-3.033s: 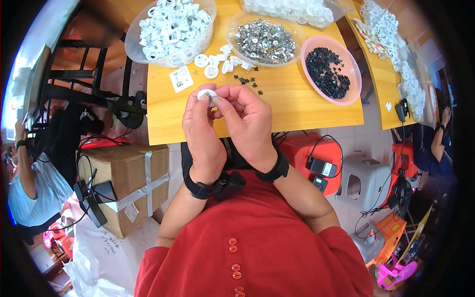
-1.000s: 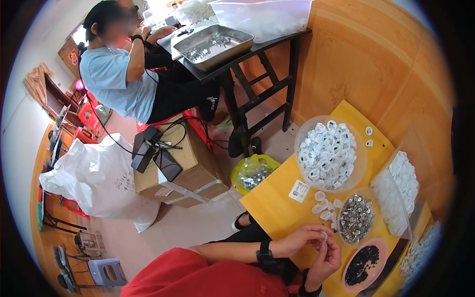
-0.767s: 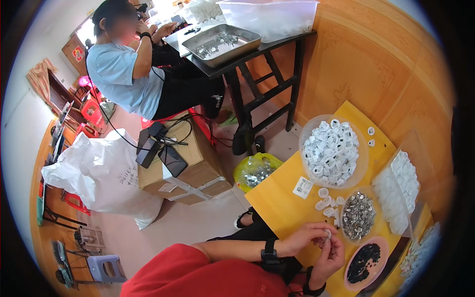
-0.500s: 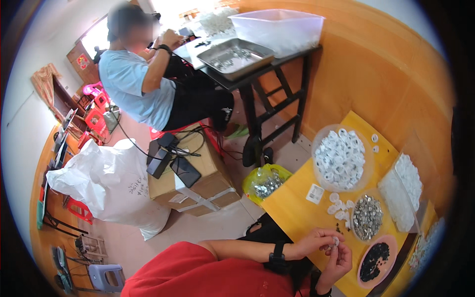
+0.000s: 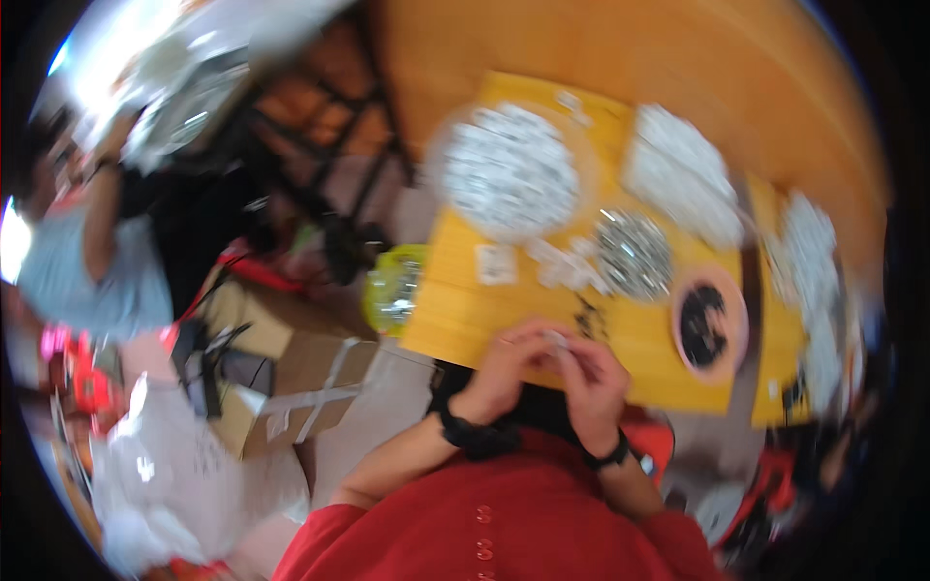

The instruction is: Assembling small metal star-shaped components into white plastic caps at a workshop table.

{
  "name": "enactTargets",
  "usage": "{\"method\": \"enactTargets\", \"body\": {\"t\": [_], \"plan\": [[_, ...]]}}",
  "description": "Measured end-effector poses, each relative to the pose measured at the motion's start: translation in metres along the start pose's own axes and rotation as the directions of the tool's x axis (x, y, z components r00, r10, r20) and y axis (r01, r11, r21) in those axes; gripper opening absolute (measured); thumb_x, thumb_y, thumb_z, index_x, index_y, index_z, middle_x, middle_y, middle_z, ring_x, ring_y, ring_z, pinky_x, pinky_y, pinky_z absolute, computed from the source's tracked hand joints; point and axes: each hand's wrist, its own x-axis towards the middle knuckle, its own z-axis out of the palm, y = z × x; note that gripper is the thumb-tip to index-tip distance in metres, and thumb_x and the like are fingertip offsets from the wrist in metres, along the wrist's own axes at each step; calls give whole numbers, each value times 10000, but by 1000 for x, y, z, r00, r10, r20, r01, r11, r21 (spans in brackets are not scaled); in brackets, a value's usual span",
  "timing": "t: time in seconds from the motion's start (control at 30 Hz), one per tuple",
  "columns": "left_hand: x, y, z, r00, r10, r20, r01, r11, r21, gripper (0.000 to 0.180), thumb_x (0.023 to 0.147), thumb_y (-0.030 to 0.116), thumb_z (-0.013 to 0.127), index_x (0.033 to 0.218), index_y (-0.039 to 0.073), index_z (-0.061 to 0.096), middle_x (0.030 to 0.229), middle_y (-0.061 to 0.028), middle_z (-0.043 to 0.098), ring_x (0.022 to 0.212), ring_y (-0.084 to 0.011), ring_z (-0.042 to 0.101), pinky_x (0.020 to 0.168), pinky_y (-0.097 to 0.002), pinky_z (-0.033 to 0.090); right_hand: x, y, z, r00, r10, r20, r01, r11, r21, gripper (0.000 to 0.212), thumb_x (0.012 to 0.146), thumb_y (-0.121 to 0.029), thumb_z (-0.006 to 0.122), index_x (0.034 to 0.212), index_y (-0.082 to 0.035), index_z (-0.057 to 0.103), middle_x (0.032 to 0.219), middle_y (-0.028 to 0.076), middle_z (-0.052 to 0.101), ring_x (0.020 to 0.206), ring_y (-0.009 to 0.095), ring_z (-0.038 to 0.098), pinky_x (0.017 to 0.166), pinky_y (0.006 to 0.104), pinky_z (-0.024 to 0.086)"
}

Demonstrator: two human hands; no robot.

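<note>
My left hand (image 5: 506, 370) and my right hand (image 5: 595, 376) meet over the near edge of the yellow table. Their fingertips pinch a small white plastic piece (image 5: 556, 339) between them; blur hides its details. Just beyond the fingers lies a small group of black bits (image 5: 589, 320). Farther off are loose white plastic pieces (image 5: 560, 263), a bowl of shiny metal parts (image 5: 634, 254) and a large round tub heaped with white plastic parts (image 5: 509, 172). A pink bowl of black parts (image 5: 738, 324) stands to the right of my right hand.
A clear bag of white parts (image 5: 683, 179) lies at the table's far right. Left of the yellow table (image 5: 450, 324) stand a yellow-green bin (image 5: 380, 290), a taped cardboard box (image 5: 291, 382) and a white sack (image 5: 213, 484). A person in light blue (image 5: 92, 271) sits at another table.
The view has swung to the right, so the yellow table and my hands sit nearer its middle and the picture is blurred. Both hands still pinch the white piece.
</note>
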Motion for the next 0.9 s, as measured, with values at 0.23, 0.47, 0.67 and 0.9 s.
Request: {"method": "enactTargets", "body": {"t": [0.23, 0.47, 0.67, 0.9], "plan": [[16, -1, -5, 991, -128, 38, 124, 988, 93, 231, 889, 61, 549, 1086, 4, 655, 958, -19, 659, 825, -88, 577, 733, -230, 463, 3, 15, -12, 984, 173, -48, -162, 971, 176, 110, 879, -3, 610, 977, 45, 601, 887, 67, 659, 793, 90, 635, 696, 220, 521], [14, -11, -10, 975, -100, 200, 86, 993, 78, 355, 925, 91, 561, 1270, 9, 535, 1156, -46, 586, 931, -112, 570, 829, -262, 474, 12, 15, -35, 948, 311, 70, -316, 890, 328, 136, 888, -44, 611, 1002, 30, 610, 839, 43, 650, 696, 74, 589, 633, 203, 483], [17, -16, -26, 993, -79, 85, 87, 991, -100, 391, 935, 87, 546, 1316, 31, 481, 1190, -60, 576, 933, -104, 580, 819, -245, 499, 26, 23, -65, 964, 242, -105, -257, 953, -158, 121, 849, -75, 645, 940, 6, 645, 823, 99, 672, 645, 160, 631, 594, 269, 496], [20, -16, -26, 991, -68, 119, 87, 983, -160, 401, 939, 82, 536, 1330, 48, 455, 1091, -40, 590, 899, -96, 571, 806, -238, 494, 41, 36, -86, 990, -108, -95, 8, 704, -710, 124, 758, -91, 682, 856, -24, 648, 795, 147, 646, 709, 337, 625, 641, 404, 503]]}}
